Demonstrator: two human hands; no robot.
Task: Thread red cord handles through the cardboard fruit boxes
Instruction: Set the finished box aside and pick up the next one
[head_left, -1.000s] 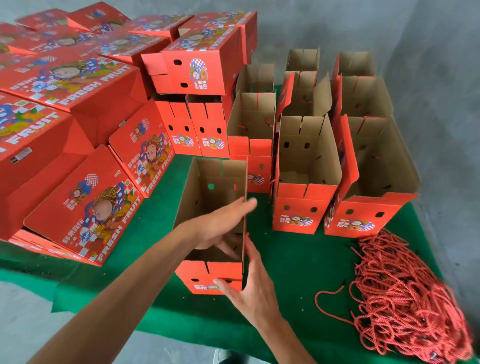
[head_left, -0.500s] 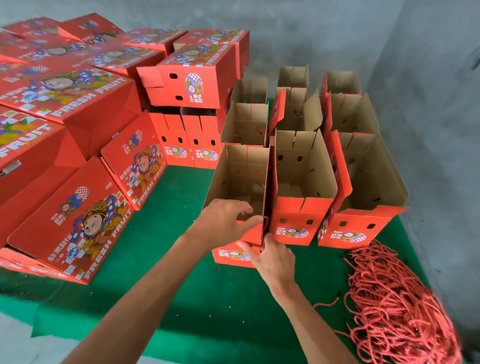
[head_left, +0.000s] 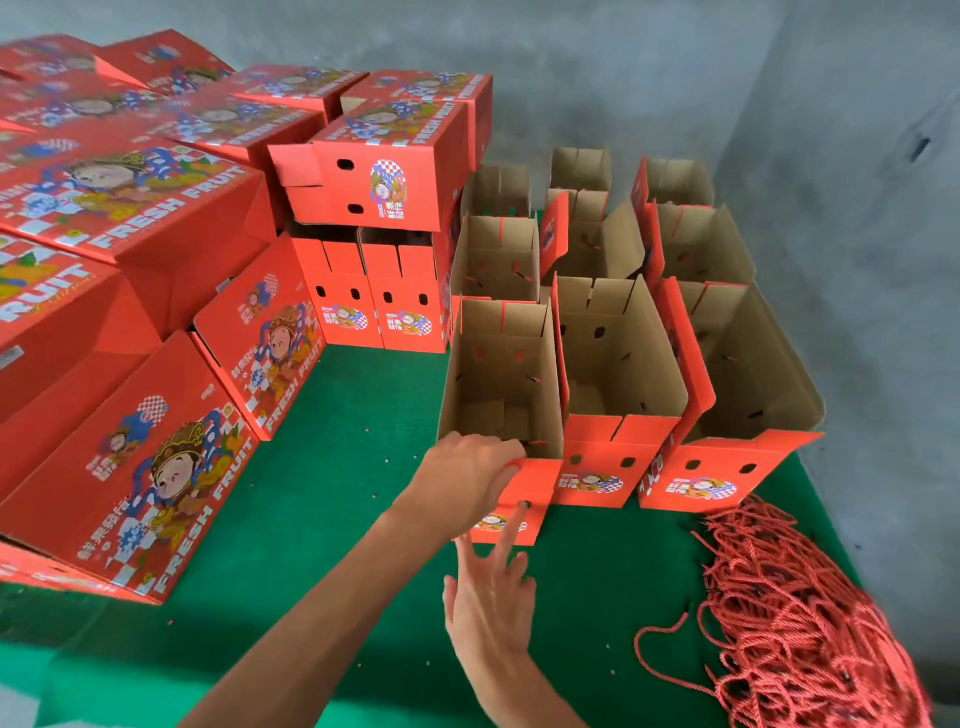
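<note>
- Head view — both hands work at the nearest open box (head_left: 501, 395): the left hand (head_left: 462, 475) is curled over its front rim and grips it, while the right hand (head_left: 491, 597) has spread, straight fingers and holds nothing, one fingertip near a front hole.
- Red cords (head_left: 795, 618) lie in a loose heap on the green counter (head_left: 322, 499), to the right, well apart from both hands.
- Cardboard looks light and stiff but can crease — better to hold it at the rim. The cord seems soft and tangles easily, so I would pinch one near its end.
</note>
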